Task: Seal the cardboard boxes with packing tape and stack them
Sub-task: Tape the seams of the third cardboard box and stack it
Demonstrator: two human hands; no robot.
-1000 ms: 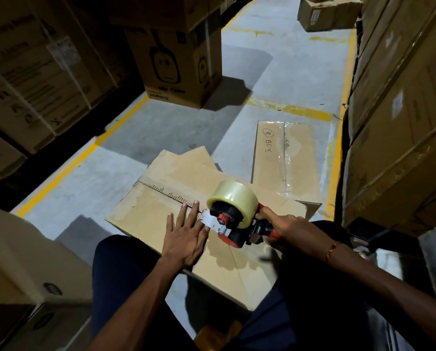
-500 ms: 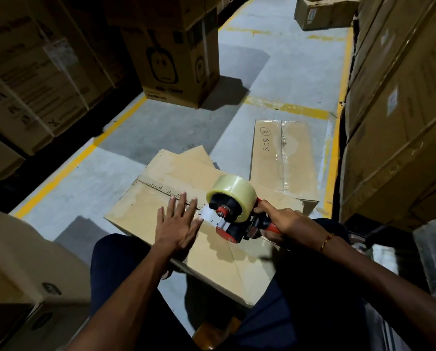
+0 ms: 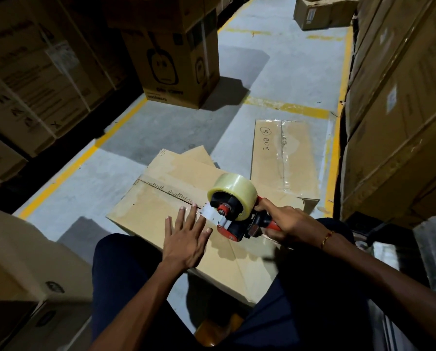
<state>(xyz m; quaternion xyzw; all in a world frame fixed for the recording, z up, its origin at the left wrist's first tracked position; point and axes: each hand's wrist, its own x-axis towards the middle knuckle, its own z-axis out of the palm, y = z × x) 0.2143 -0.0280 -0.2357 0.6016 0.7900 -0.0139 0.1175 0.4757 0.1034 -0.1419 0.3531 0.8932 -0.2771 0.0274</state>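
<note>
A flat brown cardboard box (image 3: 161,198) lies on the floor in front of my knees, its centre seam running away to the upper left. My left hand (image 3: 186,236) lies flat on the box with fingers spread, fingertips at the seam and the loose end of the tape. My right hand (image 3: 285,221) grips the red handle of a tape dispenser (image 3: 237,219) carrying a clear tape roll (image 3: 233,188), held on the seam just right of my left hand. A second flat box (image 3: 287,158) marked "BOX", with tape along its seam, lies behind on the right.
Tall stacks of cartons line the left (image 3: 34,72) and the right (image 3: 401,97). A printed carton (image 3: 176,62) stands on the grey floor ahead, a small box (image 3: 318,11) far back. Yellow floor lines (image 3: 80,160) edge the aisle. Another carton (image 3: 16,274) sits at my left.
My left hand slid a little along the seam, then stayed flat beside the tape end. The dispenser and my right hand hold almost the same spot on the box.
</note>
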